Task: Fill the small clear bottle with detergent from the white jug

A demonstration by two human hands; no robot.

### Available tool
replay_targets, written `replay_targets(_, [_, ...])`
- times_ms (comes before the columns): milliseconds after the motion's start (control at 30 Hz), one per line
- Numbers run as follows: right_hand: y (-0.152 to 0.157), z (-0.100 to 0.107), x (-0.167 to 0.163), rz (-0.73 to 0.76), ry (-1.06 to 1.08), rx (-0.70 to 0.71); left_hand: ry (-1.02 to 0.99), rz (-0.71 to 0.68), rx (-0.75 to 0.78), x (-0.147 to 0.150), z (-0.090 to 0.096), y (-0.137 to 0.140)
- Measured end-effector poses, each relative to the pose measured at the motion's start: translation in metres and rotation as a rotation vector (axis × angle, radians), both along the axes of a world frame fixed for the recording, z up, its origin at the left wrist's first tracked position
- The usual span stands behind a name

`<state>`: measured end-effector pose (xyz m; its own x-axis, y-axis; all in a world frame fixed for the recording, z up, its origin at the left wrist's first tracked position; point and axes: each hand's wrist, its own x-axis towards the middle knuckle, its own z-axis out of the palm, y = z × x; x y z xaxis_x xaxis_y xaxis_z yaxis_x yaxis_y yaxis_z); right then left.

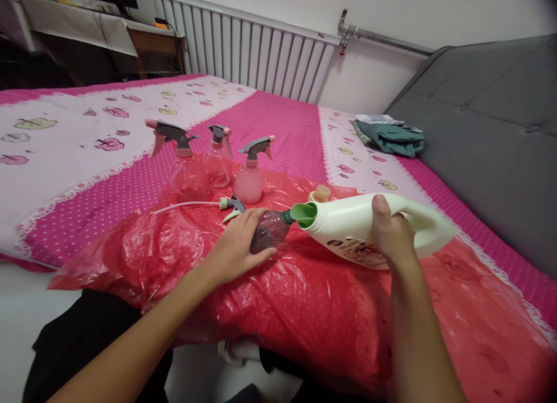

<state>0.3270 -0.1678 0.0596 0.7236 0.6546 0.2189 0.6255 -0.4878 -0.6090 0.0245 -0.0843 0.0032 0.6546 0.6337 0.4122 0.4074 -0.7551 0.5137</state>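
Observation:
My left hand (pixel 241 240) is wrapped round a clear spray bottle (pixel 273 229) whose sprayer is off, tilting its neck to the right. My right hand (pixel 391 229) grips a large pale-green detergent jug (pixel 343 220), tipped on its side. The jug's green pour spout (pixel 306 213) meets the neck of the bottle. Whether liquid is flowing cannot be made out. Beyond my left hand lies a loose spray head (pixel 235 205) with a white dip tube. A beige cap (pixel 321 193) sits behind the jug's mouth.
Three spray bottles with grey and pink heads stand at the back left, one holding cloudy pink liquid (pixel 248 182). Red plastic sheeting (pixel 304 292) covers the near part of the bed (pixel 282 124). Folded clothes (pixel 389 137) lie near the grey headboard (pixel 487 101).

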Motion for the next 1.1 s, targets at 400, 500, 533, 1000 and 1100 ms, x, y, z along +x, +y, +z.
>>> replay_targets(400, [0.0005, 0.0007, -0.0009, 0.006, 0.004, -0.004, 0.002, 0.005, 0.001, 0.0001, -0.0006, 0.0002])
replay_targets(500, [0.0006, 0.0003, -0.0006, 0.01, 0.004, -0.009, -0.003, 0.0, 0.004, 0.0, -0.001, 0.0003])
replay_targets(533, [0.0007, 0.0002, -0.0005, 0.009, 0.003, -0.011, -0.003, -0.002, 0.006, 0.0, -0.0012, 0.0004])
replay_targets(1000, [0.0008, 0.0008, -0.0002, -0.007, 0.003, -0.005, 0.001, -0.001, 0.018, -0.0002, -0.0022, 0.001])
replay_targets(1100, [0.0007, 0.001, -0.0005, -0.005, 0.014, -0.005, 0.002, 0.0, 0.02, 0.0, -0.0016, 0.0007])
